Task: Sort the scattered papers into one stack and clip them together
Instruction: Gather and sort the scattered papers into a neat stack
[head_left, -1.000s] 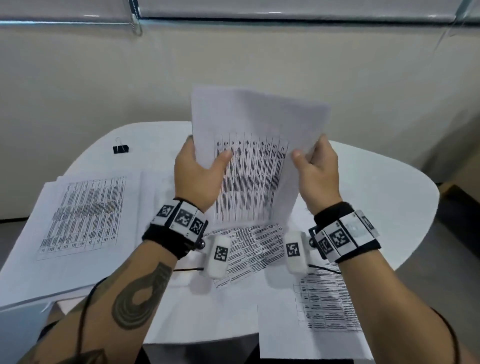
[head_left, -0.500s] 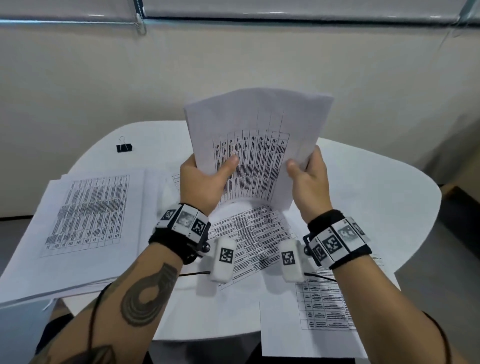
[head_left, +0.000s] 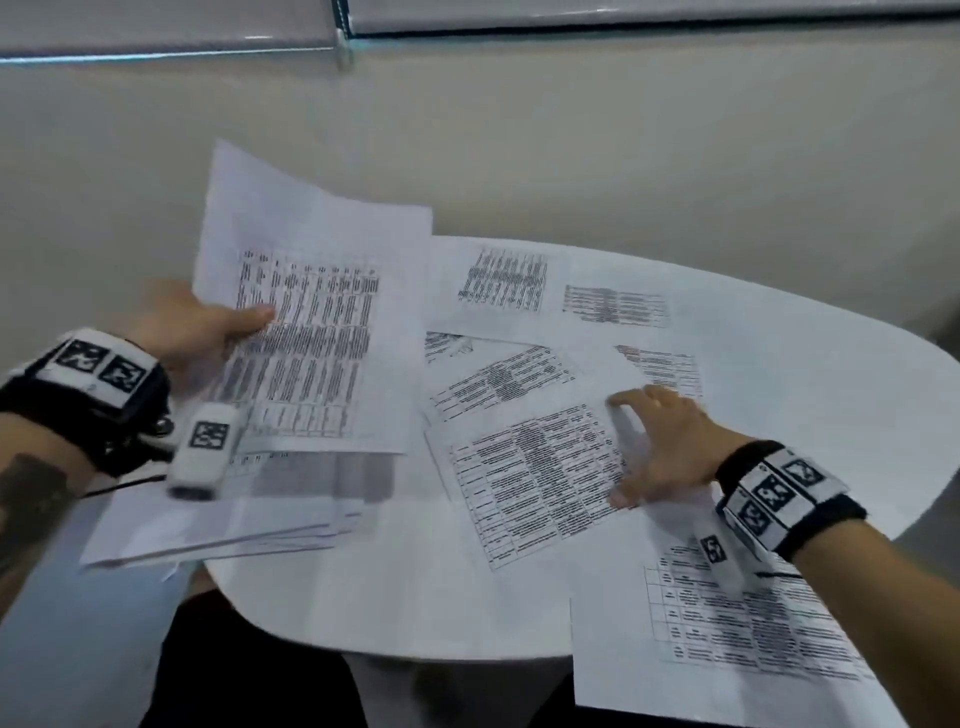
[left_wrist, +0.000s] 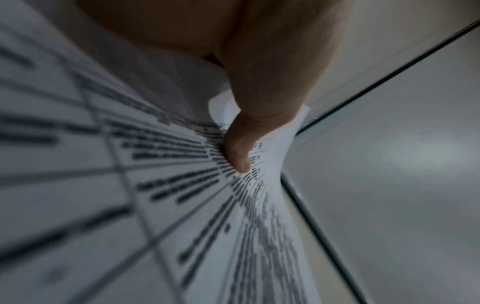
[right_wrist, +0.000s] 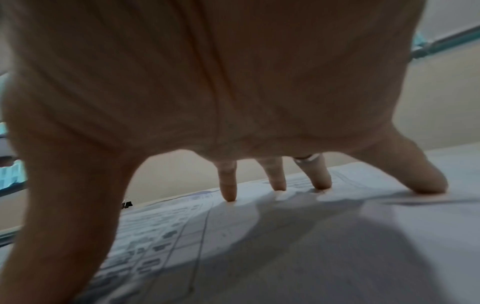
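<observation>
The papers spread across the middle of the frame are white, printed with black tables of gridlines and dense text. The table under them is plain white. The wall across the upper frame is cream. Both wristbands are black, carrying white tags with black square-code patterns. A small black clip sits at middle left.

Head cam looks down; wrist cams close above papers.
</observation>
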